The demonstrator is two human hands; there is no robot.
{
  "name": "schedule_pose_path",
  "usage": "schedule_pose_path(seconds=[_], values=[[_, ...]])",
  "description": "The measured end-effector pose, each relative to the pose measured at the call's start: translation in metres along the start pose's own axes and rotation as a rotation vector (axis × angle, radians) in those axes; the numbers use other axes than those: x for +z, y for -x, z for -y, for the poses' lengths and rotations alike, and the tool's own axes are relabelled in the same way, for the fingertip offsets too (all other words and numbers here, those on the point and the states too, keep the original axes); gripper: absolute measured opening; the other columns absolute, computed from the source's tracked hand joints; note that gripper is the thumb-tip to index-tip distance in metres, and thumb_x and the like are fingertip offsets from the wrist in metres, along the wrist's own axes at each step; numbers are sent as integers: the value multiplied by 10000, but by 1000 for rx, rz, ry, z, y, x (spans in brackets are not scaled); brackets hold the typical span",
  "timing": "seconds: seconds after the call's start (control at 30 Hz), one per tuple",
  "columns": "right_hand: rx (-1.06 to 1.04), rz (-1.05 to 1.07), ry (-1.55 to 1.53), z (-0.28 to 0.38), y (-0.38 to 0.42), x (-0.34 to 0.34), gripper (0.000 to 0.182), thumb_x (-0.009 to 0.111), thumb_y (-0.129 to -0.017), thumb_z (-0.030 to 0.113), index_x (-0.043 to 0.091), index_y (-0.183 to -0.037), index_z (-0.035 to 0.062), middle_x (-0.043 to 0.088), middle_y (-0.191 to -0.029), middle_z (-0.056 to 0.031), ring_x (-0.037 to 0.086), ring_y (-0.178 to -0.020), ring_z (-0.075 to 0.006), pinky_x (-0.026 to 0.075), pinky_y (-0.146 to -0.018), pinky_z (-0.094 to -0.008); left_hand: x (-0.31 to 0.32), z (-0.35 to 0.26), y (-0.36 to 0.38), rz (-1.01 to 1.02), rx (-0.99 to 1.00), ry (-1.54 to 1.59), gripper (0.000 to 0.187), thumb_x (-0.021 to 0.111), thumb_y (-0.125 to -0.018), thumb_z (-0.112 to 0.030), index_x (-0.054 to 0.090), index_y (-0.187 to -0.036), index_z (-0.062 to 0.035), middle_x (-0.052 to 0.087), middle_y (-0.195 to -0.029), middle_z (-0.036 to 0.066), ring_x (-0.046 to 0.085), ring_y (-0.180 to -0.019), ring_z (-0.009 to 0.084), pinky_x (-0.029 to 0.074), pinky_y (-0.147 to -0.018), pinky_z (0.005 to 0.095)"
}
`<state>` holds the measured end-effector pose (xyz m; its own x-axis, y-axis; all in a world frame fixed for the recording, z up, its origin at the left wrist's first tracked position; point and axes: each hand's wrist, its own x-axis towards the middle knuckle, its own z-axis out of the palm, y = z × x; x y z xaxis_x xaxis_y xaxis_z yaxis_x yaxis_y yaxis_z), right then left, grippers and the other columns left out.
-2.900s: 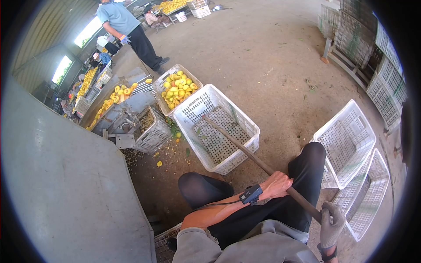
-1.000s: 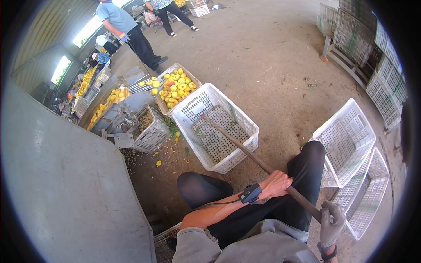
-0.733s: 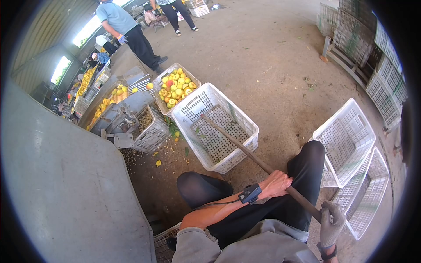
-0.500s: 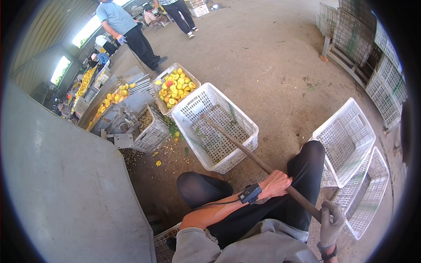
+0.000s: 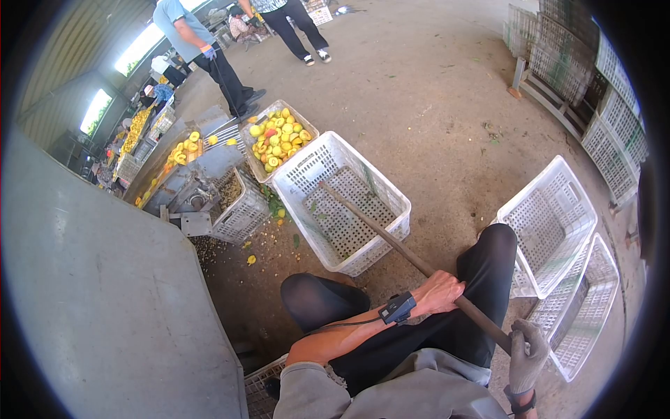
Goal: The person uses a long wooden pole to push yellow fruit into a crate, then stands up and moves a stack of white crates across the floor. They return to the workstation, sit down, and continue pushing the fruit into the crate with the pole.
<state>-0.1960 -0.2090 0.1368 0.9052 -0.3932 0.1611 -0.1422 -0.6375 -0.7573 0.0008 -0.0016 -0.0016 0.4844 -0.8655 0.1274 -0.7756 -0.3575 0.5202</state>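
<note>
A long wooden pole [image 5: 382, 232] runs from inside an empty white crate [image 5: 352, 266] across my lap to the lower right. My left hand [image 5: 440, 292], bare and with a black device on the wrist, is closed round the pole near my knee. My right hand [image 5: 528, 355], in a grey glove, is closed at the pole's near end. Just beyond the empty crate is a crate [image 5: 311, 124] full of yellow fruit [image 5: 280, 138], one of them reddish.
More yellow fruit [image 5: 183, 151] lies on a metal chute at the left. A large grey panel [image 5: 105, 279] fills the left side. White crates [image 5: 551, 223] stand at the right, stacked ones [image 5: 562, 63] behind. Two people stand at the top; others sit farther back.
The standing person in blue has shifted slightly and turned; the other has stepped right. Fruit on the chute has moved, with some now on its bars. My hands and the pole look unchanged.
</note>
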Motion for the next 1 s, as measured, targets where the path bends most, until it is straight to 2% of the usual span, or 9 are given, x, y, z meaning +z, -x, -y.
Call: schedule_pose_path(seconds=[1.0], values=[[35,3,-29,4,-1,-1,222,596,-876,-80,745,-1029,-17,716,-916,-130,686,-843,-232,532,-782,-352,0,1,0,17,2,14,316,825,-776,-249,635,-793,4,661,-688,223,675,-711,446,520,-634,521]])
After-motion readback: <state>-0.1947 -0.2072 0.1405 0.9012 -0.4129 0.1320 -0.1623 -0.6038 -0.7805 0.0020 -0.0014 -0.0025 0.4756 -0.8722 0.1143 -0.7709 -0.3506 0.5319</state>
